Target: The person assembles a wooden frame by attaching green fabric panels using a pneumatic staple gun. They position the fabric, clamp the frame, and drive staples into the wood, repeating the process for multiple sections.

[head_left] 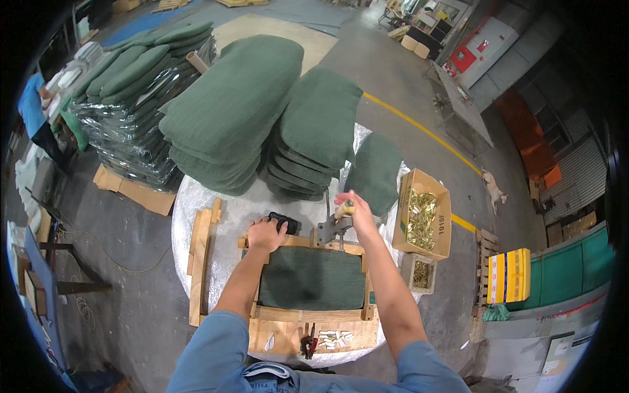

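Observation:
A dark green padded cushion [312, 278] lies flat in a wooden frame jig [308, 316] on a round table wrapped in silver film [196, 216]. My left hand [264, 234] rests at the cushion's far left corner, fingers closed on a small black part [284, 222]. My right hand [350, 205] grips the wooden handle of a grey metal lever press [331, 229] that stands at the cushion's far edge.
Tall stacks of green cushions [242, 105] fill the far half of the table. A cardboard box of brass-coloured fittings [423, 215] and a smaller box [419, 274] sit at the right. Wrapped stock sits on a pallet [131, 131] at left. A dog [493, 187] stands on the floor.

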`<state>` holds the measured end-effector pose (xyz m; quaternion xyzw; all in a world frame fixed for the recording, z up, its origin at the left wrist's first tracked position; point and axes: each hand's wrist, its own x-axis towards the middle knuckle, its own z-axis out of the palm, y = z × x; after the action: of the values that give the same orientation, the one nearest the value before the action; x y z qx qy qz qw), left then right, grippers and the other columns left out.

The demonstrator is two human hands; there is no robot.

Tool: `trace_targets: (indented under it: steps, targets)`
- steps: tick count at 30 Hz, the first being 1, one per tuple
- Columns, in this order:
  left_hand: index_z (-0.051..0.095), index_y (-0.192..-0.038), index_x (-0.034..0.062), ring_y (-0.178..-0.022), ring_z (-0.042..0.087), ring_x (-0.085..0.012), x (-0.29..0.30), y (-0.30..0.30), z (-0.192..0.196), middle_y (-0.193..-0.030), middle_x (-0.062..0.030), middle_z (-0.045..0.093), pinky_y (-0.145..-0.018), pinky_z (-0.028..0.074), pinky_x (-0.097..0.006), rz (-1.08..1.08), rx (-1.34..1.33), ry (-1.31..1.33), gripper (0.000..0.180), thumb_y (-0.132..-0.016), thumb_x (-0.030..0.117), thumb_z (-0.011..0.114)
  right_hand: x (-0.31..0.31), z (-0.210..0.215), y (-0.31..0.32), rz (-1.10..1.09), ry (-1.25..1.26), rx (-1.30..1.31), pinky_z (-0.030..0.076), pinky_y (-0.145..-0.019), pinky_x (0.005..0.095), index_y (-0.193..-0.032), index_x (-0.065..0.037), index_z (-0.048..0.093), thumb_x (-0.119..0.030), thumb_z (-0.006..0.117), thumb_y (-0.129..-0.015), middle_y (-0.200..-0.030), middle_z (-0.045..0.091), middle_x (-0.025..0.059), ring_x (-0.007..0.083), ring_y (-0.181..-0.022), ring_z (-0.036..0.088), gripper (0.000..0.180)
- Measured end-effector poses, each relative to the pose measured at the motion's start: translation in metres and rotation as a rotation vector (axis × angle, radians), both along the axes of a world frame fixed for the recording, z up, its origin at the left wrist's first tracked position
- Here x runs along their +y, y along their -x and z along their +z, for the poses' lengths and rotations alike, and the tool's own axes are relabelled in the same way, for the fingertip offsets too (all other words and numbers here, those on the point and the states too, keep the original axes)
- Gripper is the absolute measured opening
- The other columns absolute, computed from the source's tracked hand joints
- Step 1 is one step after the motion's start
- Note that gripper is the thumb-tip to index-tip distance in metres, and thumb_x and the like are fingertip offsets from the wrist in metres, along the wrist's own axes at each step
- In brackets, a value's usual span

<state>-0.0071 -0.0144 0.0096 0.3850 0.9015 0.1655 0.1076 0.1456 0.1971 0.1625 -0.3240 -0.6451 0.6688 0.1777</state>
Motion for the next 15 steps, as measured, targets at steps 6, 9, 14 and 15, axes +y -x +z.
trace_targets:
  steps: [6,9,14,15]
  targets:
    - [0.078,-0.105,0.0076,-0.113,0.067,-0.0340,0.005,0.004,0.004,-0.113,-0.0174,0.075,-0.102,0.047,-0.053,0.009,-0.045,0.005,0.053,-0.107,0.048,0.043,-0.048,0.036,0.035,-0.228,-0.471,-0.087,0.051,-0.080,0.0360,-0.092,0.000,0.070,-0.047,0.052,-0.109,-0.084,0.072,0.0107,0.0206,-0.079,0.066,0.054]
    - [0.078,-0.102,0.0066,-0.110,0.067,-0.0321,-0.004,0.012,-0.012,-0.110,-0.0157,0.076,-0.101,0.048,-0.050,-0.006,0.010,-0.140,0.052,-0.106,0.046,0.044,-0.069,0.049,0.041,-0.330,-0.810,-0.382,0.049,-0.072,0.0413,-0.081,-0.001,0.065,-0.046,0.058,-0.105,-0.069,0.064,0.0139,0.0272,-0.068,0.062,0.051]
    - [0.078,-0.090,0.0065,-0.111,0.067,-0.0299,0.007,0.005,-0.003,-0.102,-0.0133,0.076,-0.097,0.049,-0.047,-0.051,-0.044,-0.063,0.050,-0.105,0.041,0.046,-0.050,0.037,0.034,-0.364,-0.833,-0.245,0.044,-0.063,0.0424,-0.071,0.001,0.054,-0.040,0.062,-0.103,-0.061,0.055,0.0115,0.0230,-0.059,0.051,0.052]
    - [0.078,-0.091,0.0062,-0.110,0.067,-0.0301,0.005,0.004,-0.006,-0.102,-0.0137,0.076,-0.097,0.050,-0.047,-0.070,-0.016,-0.086,0.050,-0.105,0.041,0.045,-0.053,0.035,0.032,-0.354,-0.802,-0.243,0.042,-0.062,0.0411,-0.070,0.000,0.053,-0.039,0.062,-0.103,-0.060,0.053,0.0101,0.0203,-0.059,0.048,0.052]
